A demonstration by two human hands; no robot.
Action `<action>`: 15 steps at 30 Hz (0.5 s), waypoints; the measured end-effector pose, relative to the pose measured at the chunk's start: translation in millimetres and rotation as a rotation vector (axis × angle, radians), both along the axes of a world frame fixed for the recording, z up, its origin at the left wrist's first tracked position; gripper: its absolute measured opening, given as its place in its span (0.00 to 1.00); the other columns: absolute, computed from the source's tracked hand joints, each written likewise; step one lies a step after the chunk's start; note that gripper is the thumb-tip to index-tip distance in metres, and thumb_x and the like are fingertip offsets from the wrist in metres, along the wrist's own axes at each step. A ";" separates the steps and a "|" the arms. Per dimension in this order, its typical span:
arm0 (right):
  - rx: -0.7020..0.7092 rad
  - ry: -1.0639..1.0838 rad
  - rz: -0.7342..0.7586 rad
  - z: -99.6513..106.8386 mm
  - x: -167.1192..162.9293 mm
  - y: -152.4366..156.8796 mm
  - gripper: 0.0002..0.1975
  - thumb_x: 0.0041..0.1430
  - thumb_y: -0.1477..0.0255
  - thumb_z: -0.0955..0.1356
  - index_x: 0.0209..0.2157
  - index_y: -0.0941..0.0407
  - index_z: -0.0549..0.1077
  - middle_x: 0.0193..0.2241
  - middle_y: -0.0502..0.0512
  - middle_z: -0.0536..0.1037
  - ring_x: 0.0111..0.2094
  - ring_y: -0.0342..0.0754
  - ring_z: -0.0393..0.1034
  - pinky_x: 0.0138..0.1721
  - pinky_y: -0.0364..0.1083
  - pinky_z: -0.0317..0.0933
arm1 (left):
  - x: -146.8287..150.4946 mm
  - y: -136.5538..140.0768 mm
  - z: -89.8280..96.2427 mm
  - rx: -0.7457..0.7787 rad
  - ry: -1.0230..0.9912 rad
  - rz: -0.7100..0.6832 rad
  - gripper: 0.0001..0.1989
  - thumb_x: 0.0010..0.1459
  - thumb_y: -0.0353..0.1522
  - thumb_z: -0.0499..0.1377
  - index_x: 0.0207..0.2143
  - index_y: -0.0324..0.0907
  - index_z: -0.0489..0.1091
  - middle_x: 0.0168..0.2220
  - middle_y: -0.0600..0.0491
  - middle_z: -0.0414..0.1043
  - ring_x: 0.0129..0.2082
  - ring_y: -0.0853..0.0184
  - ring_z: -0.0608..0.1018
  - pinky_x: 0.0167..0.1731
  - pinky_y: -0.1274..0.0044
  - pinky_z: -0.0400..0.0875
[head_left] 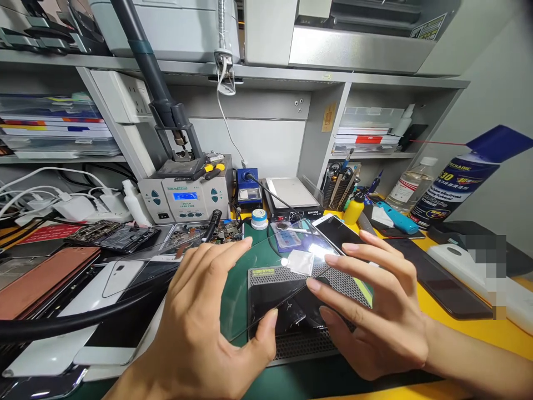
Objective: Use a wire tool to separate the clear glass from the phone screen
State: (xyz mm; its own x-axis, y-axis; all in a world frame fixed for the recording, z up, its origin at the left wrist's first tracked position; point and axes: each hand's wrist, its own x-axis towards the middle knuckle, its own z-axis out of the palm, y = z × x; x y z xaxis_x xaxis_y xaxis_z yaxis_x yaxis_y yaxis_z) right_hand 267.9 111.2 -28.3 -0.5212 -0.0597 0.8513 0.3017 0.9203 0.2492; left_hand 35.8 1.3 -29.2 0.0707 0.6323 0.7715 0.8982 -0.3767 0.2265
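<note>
Closest to the lens, the bare left hand (200, 316) holds a thin, clear sheet with a dark-looking edge (266, 261) between spread thumb and forefinger, probably by its rim so the faces avoid fingerprints. Opposite, the right hand (378, 305) has its fingers fanned wide, fingertips at the sheet's other end, apparently to steady it, though I cannot tell whether they grip. Beneath the raised sheet, a glossy black flat panel (264, 297) lies on a grey perforated pad (295, 353), likely for a non-slip rest, over a green mat (235, 297).
</note>
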 end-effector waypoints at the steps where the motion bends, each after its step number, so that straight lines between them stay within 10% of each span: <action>1: 0.000 0.013 -0.004 0.5 0.5 1.2 0.16 0.49 0.78 0.70 0.41 0.53 0.82 0.47 0.59 0.77 0.50 0.61 0.69 0.56 0.68 0.67 | -0.1 -0.1 -0.4 0.003 -0.009 -0.001 0.38 0.50 0.30 0.66 0.63 0.39 0.60 0.52 0.41 0.72 0.50 0.51 0.75 0.53 0.56 0.70; 15: -0.009 0.094 -0.040 4.2 12.5 16.4 0.19 0.48 0.79 0.70 0.43 0.54 0.81 0.48 0.61 0.75 0.52 0.63 0.68 0.55 0.71 0.66 | 2.9 2.7 -0.5 0.145 0.011 0.020 0.34 0.50 0.28 0.65 0.61 0.38 0.63 0.51 0.42 0.72 0.50 0.51 0.74 0.52 0.56 0.67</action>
State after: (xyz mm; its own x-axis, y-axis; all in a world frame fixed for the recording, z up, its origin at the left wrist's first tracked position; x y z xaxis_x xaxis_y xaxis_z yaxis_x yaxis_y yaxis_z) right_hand 280.4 127.7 -24.2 -0.4408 -0.0328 0.8970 0.3595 0.9092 0.2099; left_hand 38.6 4.0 -29.7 0.0680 0.5155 0.8542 0.9080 -0.3868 0.1611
